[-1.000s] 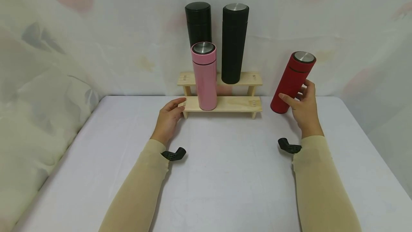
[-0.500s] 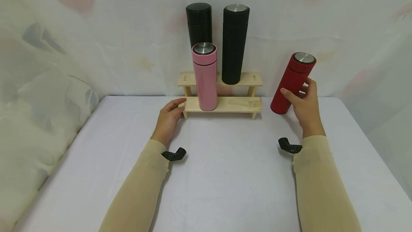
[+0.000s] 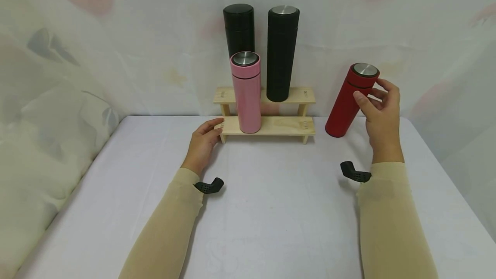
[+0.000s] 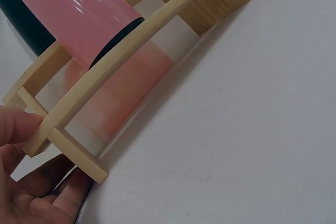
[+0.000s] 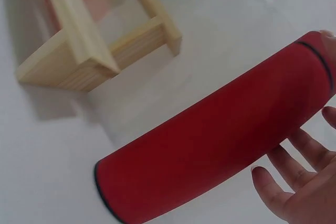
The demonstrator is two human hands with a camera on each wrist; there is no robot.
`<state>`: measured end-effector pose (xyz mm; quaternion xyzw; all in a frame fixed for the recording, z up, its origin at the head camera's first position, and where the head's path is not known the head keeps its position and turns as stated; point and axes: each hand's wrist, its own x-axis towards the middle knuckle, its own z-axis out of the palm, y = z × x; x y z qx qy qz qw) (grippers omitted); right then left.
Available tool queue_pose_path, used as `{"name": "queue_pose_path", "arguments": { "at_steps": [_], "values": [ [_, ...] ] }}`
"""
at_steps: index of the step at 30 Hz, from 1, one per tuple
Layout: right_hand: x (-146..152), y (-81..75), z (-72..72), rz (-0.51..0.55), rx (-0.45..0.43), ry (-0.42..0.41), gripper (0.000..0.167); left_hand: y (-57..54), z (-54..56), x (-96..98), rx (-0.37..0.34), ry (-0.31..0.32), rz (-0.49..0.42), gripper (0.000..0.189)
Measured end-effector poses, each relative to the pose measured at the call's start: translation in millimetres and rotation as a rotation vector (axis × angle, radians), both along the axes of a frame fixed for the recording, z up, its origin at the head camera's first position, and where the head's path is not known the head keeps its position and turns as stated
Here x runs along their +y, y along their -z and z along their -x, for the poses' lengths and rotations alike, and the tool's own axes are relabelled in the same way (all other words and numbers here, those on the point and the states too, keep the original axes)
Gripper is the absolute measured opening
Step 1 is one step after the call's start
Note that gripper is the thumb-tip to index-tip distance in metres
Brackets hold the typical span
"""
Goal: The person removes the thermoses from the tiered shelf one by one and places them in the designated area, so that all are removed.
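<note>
2 beige sleeves [image 3: 166, 227] reach in over a white tabletop [image 3: 275, 210]. Left hand [image 3: 201, 143] pinches the left end of a 2-step wooden stand [image 3: 284, 125], which sits near the tabletop's far edge. Right hand [image 3: 383, 122] is loosely spread at the upper part of a red bottle [image 3: 346, 102], standing toward the far right corner; can't really tell which fingertips touch it. Pink bottle [image 3: 246, 98]'s on the stand's lower step, and behind it a black-lidded bottle [image 3: 239, 31] plus a steel-topped black bottle [image 3: 282, 55] are on the upper one.
</note>
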<state>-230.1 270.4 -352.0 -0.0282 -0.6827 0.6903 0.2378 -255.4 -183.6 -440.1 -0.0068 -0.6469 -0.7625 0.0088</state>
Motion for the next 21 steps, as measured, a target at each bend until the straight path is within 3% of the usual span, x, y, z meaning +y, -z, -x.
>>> {"name": "queue_pose_path", "arguments": {
  "at_steps": [7,16,21],
  "values": [
    [0,-18.4,-8.8,0.040,0.069,0.025,0.068,0.1,-0.3,0.1,0.001,0.001,-0.011,0.041],
    [3,-34.6,-19.2,0.087,0.168,0.045,0.048,0.6,0.4,0.1,0.000,0.003,-0.011,0.041],
    [1,-43.7,-26.7,0.165,0.255,0.029,0.045,0.2,0.5,0.1,0.003,0.007,-0.007,0.042]
  ]
}}
